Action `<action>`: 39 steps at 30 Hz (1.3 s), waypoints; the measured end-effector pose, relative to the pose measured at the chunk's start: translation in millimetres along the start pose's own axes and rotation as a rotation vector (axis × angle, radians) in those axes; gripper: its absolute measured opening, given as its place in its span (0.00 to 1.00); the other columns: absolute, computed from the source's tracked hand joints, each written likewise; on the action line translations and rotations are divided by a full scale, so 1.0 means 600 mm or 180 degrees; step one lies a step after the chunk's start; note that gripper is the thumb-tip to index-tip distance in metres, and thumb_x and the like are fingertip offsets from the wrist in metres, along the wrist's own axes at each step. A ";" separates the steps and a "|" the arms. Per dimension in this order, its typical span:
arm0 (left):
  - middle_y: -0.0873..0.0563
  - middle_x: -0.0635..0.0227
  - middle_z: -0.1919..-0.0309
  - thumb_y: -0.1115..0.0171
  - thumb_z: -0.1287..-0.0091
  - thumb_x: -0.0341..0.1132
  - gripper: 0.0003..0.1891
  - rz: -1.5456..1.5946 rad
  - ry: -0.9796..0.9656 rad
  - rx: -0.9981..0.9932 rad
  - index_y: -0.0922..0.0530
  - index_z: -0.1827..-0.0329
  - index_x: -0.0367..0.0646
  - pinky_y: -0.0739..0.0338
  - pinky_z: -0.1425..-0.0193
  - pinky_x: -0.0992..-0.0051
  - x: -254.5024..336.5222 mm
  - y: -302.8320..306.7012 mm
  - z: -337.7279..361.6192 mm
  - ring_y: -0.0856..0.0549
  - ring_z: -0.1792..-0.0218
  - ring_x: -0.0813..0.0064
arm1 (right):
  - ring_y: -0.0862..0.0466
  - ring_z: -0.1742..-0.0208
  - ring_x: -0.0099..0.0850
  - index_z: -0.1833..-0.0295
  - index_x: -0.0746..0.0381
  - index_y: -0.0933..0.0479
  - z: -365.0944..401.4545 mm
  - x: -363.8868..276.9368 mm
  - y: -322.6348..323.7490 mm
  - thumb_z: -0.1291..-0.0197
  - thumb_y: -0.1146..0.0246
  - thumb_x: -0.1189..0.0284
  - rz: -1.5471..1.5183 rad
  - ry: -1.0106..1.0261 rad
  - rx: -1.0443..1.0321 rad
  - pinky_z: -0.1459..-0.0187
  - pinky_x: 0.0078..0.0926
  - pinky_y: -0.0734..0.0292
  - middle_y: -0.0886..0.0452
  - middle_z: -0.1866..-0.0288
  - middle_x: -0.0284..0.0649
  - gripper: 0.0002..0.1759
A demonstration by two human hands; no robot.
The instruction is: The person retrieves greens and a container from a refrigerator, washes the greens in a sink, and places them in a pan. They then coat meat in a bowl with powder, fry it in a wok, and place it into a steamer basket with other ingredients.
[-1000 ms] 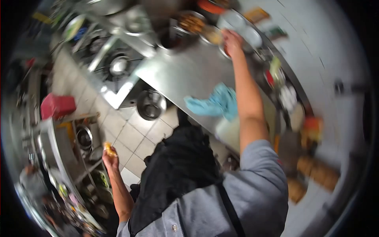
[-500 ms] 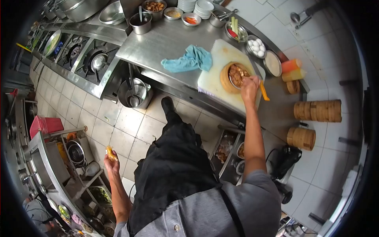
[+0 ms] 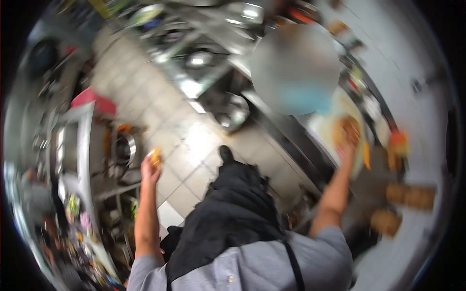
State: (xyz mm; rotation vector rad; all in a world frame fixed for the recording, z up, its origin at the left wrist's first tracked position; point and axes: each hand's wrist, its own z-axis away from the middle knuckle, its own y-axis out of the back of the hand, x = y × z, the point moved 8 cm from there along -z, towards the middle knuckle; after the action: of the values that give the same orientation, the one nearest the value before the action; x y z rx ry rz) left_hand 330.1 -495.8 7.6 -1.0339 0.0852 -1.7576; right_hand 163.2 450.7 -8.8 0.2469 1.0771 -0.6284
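Observation:
My left hand (image 3: 151, 167) is out over the floor beside the left shelving, its fingers closed round a small yellow-orange piece (image 3: 155, 156) whose kind the blur hides. My right hand (image 3: 345, 151) reaches to the near side of a round bamboo steamer (image 3: 338, 130) with brown chunky food (image 3: 350, 129) in it. Motion smears those fingers, so I cannot tell their grip. The steamer sits on a white cutting board (image 3: 326, 127). Just right of my right hand lies a yellow-orange handle (image 3: 367, 156).
A blurred grey disc covers part of the counter and the blue cloth (image 3: 318, 99). Stove burners (image 3: 199, 59) are at the top, a metal pot (image 3: 232, 114) below. Stacked bamboo steamers (image 3: 411, 196) stand right. A red bin (image 3: 94, 102) tops the left shelving (image 3: 83, 145).
The view has swung, shifting the counter and steamer right and down, and is now smeared. My left hand still has the yellow-orange piece; my right hand stays at the steamer, now at its near side.

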 end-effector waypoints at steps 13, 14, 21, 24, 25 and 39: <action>0.19 0.53 0.51 0.51 0.32 0.30 0.14 -0.1117 -0.0223 -0.0740 0.28 0.45 0.36 0.17 0.50 0.63 0.334 -0.264 -0.316 0.17 0.50 0.56 | 0.17 0.64 0.33 0.37 0.61 0.31 0.096 -0.053 -0.088 0.33 0.43 0.53 0.0560 -0.0237 0.1570 0.61 0.28 0.19 0.21 0.58 0.43 0.27; 0.17 0.63 0.56 0.51 0.31 0.31 0.13 -0.1323 -0.0209 -0.0411 0.25 0.47 0.41 0.19 0.55 0.68 0.430 -0.267 -0.323 0.17 0.53 0.66 | 0.17 0.65 0.31 0.38 0.60 0.30 0.108 -0.059 -0.118 0.33 0.43 0.53 0.0582 -0.0216 0.1590 0.62 0.27 0.19 0.21 0.59 0.42 0.27; 0.40 0.58 0.24 0.52 0.44 0.79 0.56 -0.1062 -0.1169 0.1202 0.50 0.21 0.49 0.46 0.33 0.31 0.928 0.008 -0.545 0.39 0.27 0.43 | 0.21 0.75 0.25 0.49 0.65 0.25 0.280 -0.096 -0.470 0.34 0.45 0.51 0.0879 0.0167 0.1632 0.75 0.22 0.23 0.20 0.71 0.38 0.26; 0.20 0.58 0.50 0.46 0.36 0.67 0.38 -0.1707 -0.0953 0.0393 0.29 0.35 0.46 0.23 0.59 0.54 0.906 0.087 -0.751 0.19 0.57 0.57 | 0.22 0.78 0.25 0.51 0.64 0.25 0.319 -0.069 -0.566 0.34 0.46 0.49 0.0903 0.0134 0.1557 0.79 0.22 0.25 0.21 0.74 0.37 0.26; 0.19 0.61 0.63 0.42 0.34 0.56 0.25 -0.1663 -0.0731 0.1062 0.24 0.43 0.46 0.22 0.65 0.62 0.850 0.026 -0.727 0.19 0.67 0.61 | 0.23 0.81 0.25 0.53 0.64 0.25 0.334 -0.048 -0.602 0.34 0.47 0.49 0.0955 0.0157 0.1336 0.81 0.21 0.26 0.22 0.76 0.37 0.26; 0.14 0.53 0.68 0.37 0.33 0.48 0.18 -0.4252 -0.4032 -0.3803 0.15 0.57 0.40 0.22 0.59 0.68 0.672 -1.409 -0.562 0.14 0.64 0.65 | 0.23 0.89 0.34 0.62 0.71 0.28 0.612 0.117 -1.045 0.32 0.50 0.59 0.0729 -0.0415 0.1918 0.89 0.29 0.25 0.23 0.81 0.47 0.23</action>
State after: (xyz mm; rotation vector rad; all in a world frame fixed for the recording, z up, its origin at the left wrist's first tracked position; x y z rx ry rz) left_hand -551.8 -571.3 463.3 -3.4858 -0.5380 -1.5605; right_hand 89.0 -253.1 170.2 0.8281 0.6985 -0.7389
